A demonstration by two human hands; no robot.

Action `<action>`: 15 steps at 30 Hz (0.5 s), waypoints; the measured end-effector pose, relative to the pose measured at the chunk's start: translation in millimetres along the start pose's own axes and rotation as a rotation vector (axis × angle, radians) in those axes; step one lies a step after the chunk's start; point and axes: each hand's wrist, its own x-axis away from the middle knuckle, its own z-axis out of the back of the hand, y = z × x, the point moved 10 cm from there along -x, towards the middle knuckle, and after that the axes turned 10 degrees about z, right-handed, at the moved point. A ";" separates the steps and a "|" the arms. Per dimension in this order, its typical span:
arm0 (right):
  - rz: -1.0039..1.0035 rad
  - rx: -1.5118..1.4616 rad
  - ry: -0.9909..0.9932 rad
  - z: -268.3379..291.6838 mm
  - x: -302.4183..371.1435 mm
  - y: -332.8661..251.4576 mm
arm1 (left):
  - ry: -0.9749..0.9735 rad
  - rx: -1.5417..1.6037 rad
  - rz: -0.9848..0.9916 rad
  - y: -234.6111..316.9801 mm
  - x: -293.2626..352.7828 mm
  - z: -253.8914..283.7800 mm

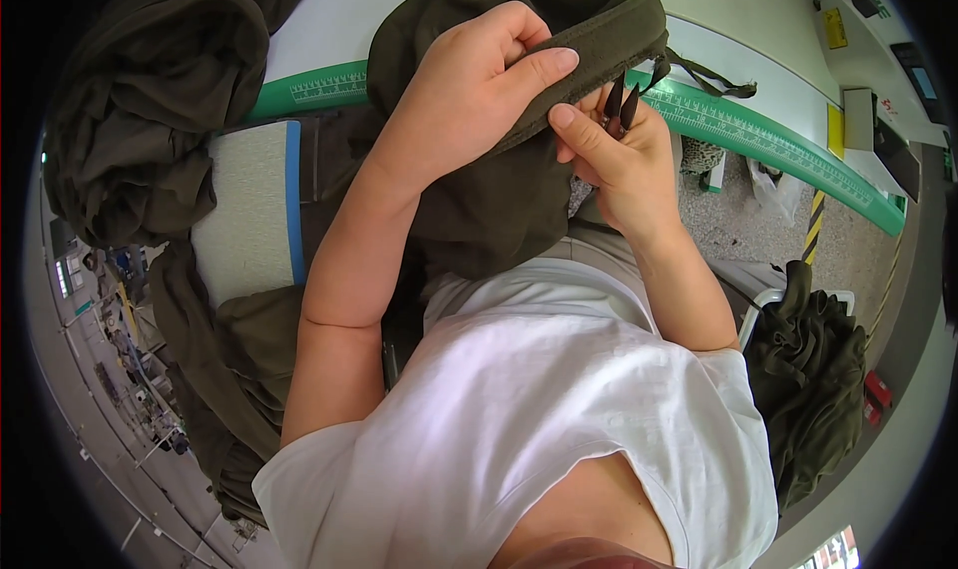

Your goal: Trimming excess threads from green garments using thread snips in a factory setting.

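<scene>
A dark olive garment [499,210] hangs over the table's near edge and down in front of me. My left hand [464,100] is closed on its thick, waistband-like band [609,45], thumb on top. Small dark thread snips [621,110] are in my right hand [624,160], their two pointed blades up and slightly apart beside the band. The right thumb and fingertips are at the band's lower edge; whether they pinch the cloth is unclear. Off the band's right end trails a narrow dark strip [714,75].
A green ruler strip [768,145] runs along the white table's [329,20] near edge. More olive cloth [160,100] is heaped at the left, beside a pale blue-edged board [244,210]. At the right, olive garments [808,389] fill a white-rimmed bin [763,304].
</scene>
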 end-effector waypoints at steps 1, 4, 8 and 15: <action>0.017 -0.048 -0.009 -1.7 -0.7 -1.0 | 0.001 0.002 0.001 -2.4 0.3 -0.1; 0.037 -0.067 -0.035 -3.3 -0.8 -1.9 | -0.036 0.168 0.037 -12.6 1.1 -1.3; 0.033 -0.051 -0.044 -0.6 -1.7 -2.0 | -0.050 0.322 0.013 -19.1 -4.0 -11.1; 0.015 -0.031 -0.001 3.7 -1.7 -1.4 | -0.099 0.261 -0.013 -10.2 8.1 -10.3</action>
